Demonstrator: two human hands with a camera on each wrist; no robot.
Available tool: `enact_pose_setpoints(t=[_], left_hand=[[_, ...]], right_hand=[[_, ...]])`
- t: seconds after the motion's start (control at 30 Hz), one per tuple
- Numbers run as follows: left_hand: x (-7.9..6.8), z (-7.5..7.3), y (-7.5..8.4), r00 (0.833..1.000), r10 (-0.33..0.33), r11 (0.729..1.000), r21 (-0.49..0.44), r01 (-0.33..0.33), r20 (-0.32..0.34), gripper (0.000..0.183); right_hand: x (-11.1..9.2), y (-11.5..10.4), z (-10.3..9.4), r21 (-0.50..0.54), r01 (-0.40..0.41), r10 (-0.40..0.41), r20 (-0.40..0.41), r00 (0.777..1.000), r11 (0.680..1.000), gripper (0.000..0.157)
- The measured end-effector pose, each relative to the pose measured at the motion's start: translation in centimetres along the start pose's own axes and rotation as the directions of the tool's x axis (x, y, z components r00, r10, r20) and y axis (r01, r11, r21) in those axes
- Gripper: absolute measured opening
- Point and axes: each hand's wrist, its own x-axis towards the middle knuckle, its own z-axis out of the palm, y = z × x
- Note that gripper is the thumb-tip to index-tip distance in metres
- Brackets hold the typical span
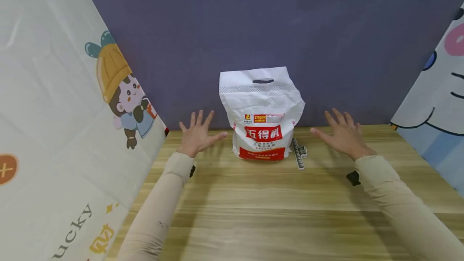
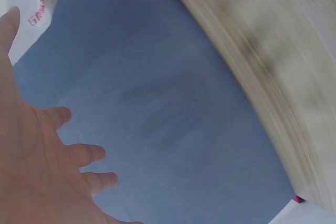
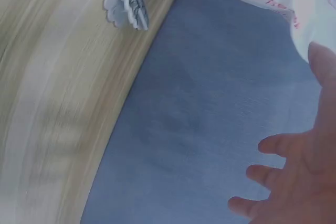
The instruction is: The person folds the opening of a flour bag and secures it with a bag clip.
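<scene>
A white bag with red print and a handle slot (image 1: 262,108) stands upright on the wooden table, close to the blue-grey back wall. To its left, my left hand (image 1: 197,134) is spread with fingers apart and holds nothing. My right hand (image 1: 342,134) is likewise spread on the other side, apart from the bag. Just right of the bag's base lies a hair claw clip or comb-like piece with dark teeth (image 1: 299,154); its exact kind is unclear. The left wrist view shows the bag's edge (image 2: 31,30) beyond the thumb, and the right wrist view shows it too.
The wooden tabletop (image 1: 261,212) stretches towards me from the blue-grey wall (image 1: 253,19). A white panel with cartoon prints (image 1: 54,112) rises at the left, and another printed panel (image 1: 435,104) at the right.
</scene>
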Motion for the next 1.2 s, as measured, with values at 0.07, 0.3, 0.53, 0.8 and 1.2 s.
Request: enact_pose_setpoints(t=[0.07,0.3,0.53,0.8,1.2], left_hand=[[0.1,-0.1,0.1,1.000,0.004,1.000,-0.015,-0.005,-0.008,0.105],[0.3,-0.4,1.2,0.997,0.029,0.994,-0.101,-0.036,-0.071,0.103],[0.1,-0.9,2.4,0.983,0.059,0.985,-0.153,-0.086,-0.173,0.089],[0.3,-1.7,3.0,0.954,0.086,0.980,-0.150,-0.133,-0.288,0.073],[0.8,-2.9,3.2,0.866,0.174,0.960,-0.113,-0.254,-0.469,0.041]], right_hand=[[-0.1,-0.1,-0.1,0.027,0.001,-0.001,-0.004,1.000,1.000,0.098],[-0.3,-0.4,-0.3,0.164,-0.010,0.007,0.020,1.000,0.986,0.092],[-0.7,-0.5,-0.3,0.285,-0.040,0.033,0.031,0.999,0.958,0.085],[-1.1,-1.5,-0.1,0.394,-0.059,0.056,0.020,0.998,0.917,0.082],[-0.8,-2.3,0.3,0.480,-0.030,0.063,-0.052,0.997,0.877,0.072]])
